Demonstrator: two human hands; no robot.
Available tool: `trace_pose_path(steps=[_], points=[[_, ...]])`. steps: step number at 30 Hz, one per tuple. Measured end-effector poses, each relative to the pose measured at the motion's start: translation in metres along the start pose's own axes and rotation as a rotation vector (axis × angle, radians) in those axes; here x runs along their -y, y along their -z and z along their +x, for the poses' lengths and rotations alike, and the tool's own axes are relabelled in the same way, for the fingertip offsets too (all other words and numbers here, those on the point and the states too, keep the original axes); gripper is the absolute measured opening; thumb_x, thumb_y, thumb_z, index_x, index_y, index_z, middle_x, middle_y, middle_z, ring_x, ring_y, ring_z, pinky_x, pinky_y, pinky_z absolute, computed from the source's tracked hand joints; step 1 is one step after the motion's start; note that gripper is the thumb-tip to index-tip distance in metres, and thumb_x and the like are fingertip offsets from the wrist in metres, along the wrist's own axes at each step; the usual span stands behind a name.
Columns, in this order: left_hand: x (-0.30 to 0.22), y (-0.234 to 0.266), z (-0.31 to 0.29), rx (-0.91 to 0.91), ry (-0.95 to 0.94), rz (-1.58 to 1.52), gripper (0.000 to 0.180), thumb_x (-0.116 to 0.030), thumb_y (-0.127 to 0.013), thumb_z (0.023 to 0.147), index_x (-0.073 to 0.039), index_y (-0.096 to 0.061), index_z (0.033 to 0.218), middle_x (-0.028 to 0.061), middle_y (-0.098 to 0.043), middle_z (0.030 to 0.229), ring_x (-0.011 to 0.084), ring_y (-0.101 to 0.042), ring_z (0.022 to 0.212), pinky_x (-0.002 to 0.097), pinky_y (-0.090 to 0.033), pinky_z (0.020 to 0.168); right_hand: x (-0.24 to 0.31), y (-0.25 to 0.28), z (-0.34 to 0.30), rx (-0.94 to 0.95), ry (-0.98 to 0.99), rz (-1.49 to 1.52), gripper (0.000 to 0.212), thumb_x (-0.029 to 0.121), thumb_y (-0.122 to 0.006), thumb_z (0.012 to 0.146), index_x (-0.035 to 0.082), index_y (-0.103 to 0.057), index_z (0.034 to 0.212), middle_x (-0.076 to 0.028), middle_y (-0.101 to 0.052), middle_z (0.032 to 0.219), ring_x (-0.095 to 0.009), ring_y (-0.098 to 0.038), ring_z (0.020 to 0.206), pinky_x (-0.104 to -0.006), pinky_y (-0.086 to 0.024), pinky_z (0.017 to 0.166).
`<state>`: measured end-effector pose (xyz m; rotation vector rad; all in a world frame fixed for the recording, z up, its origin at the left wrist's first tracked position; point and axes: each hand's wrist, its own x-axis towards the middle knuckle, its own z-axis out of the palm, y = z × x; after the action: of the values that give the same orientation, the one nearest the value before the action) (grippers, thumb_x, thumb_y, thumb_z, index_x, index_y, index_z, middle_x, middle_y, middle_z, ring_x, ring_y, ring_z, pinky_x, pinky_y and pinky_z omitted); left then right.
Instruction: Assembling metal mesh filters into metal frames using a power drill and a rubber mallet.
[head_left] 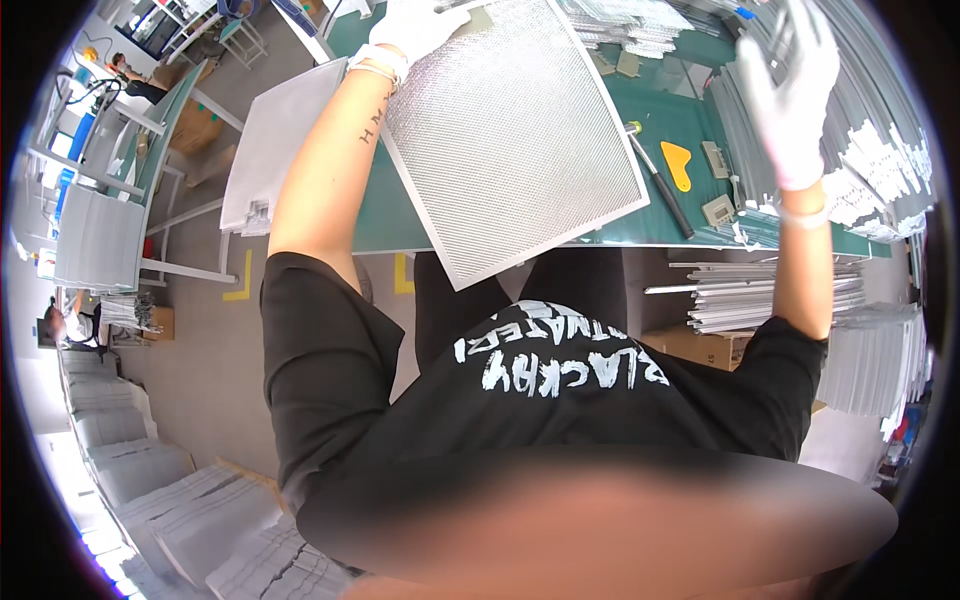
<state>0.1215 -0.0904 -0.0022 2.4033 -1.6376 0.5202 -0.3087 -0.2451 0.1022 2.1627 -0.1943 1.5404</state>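
Observation:
A rectangular silver mesh panel [510,140] with a thin pale frame lies at an angle on the green worktable [400,215]. One of its corners sticks out past the table's near edge, over my lap. My left hand [415,28], in a white glove, grips the panel at its far left, the thumb across its face; the picture's upper edge cuts off the other fingers. Off to the right, my right hand [795,95], also white-gloved, is raised with fingers apart and nothing in it. Long grey-white frame strips [860,90] lie stacked beyond it.
Right of the panel lie a hammer [662,185], a yellow plate [677,165] and small grey devices [718,210]. Strips [770,295] are piled below the table, above a cardboard box [700,345]. White sheets [285,140] stand at left; stacked panels [215,515] fill the lower left.

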Motion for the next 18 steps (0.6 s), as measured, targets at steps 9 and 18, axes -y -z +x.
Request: trace_pose_path(steps=[9, 18], points=[[-0.018, -0.01, -0.002, -0.029, -0.04, -0.064, 0.037, -0.046, -0.051, 0.095, -0.02, -0.064, 0.119, 0.0183, -0.064, 0.117, 0.0339, -0.063, 0.106, 0.0398, -0.048, 0.094, 0.035, -0.02, -0.102, 0.435, -0.066, 0.314, 0.062, 0.015, -0.074, 0.077, 0.007, -0.054, 0.135, -0.019, -0.05, 0.137, -0.038, -0.045, 0.129, -0.0475, -0.034, 0.109], [-0.115, 0.014, -0.056, -0.132, 0.089, -0.198, 0.042, -0.048, -0.053, 0.086, -0.01, -0.068, 0.079, 0.0125, -0.068, 0.078, 0.0322, -0.067, 0.078, 0.0427, -0.052, 0.075, 0.018, -0.065, -0.236, 1.143, -0.487, 0.112, 0.068, 0.029, -0.071, 0.079, 0.005, -0.048, 0.138, -0.024, -0.052, 0.131, -0.039, -0.052, 0.12, -0.0454, -0.046, 0.1]])
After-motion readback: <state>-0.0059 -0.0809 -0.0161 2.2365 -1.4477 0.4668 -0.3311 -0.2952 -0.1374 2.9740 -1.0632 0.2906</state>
